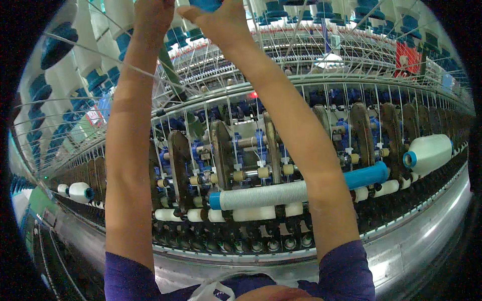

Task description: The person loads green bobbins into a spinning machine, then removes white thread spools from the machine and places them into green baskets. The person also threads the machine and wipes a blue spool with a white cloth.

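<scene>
Both my arms reach up to the top edge of the view. My right hand (227,21) curls around the blue end of a bobbin (206,4), thumb stretched to the left; most of that bobbin is cut off. Close beside it on the left is my left hand (154,14), its fingers beyond the edge, so what it touches is hidden. Under my forearms, a long blue tube (364,175) and a tube wound with pale grey yarn (263,195) lie in line along the machine's front; my right forearm covers where they meet.
A fat white yarn package (429,154) sits at the right, a smaller one (80,192) at the far left. Upright dark plates (221,150) and thin rods line the machine. Spools with blue ends (90,50) hang above. A metal ledge (401,251) runs along the front.
</scene>
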`<state>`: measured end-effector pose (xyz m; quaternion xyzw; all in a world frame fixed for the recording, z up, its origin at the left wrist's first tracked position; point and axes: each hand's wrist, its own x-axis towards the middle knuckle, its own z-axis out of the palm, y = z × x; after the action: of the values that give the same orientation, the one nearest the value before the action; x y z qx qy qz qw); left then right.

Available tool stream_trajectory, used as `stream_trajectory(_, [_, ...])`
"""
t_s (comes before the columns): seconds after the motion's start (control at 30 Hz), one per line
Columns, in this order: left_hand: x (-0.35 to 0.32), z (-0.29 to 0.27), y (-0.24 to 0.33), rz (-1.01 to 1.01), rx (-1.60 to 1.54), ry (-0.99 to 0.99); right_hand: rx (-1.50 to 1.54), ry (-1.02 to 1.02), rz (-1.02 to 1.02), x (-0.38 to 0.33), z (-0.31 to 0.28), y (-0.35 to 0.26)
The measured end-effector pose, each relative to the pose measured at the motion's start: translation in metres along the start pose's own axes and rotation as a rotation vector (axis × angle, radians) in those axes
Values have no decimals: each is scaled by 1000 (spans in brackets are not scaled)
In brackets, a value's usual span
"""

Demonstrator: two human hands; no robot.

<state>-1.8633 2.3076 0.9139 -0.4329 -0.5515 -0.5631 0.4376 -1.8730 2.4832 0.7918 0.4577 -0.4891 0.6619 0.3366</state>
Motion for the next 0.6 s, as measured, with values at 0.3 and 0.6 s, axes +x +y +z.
stream_trajectory(0.3, [34,-10,-52,-12,386,254,847,-313,191,-7,-4,-7])
stream_trajectory(0.6, [39,-13,-45,-7,879,59,889,-331,149,-17,12,7])
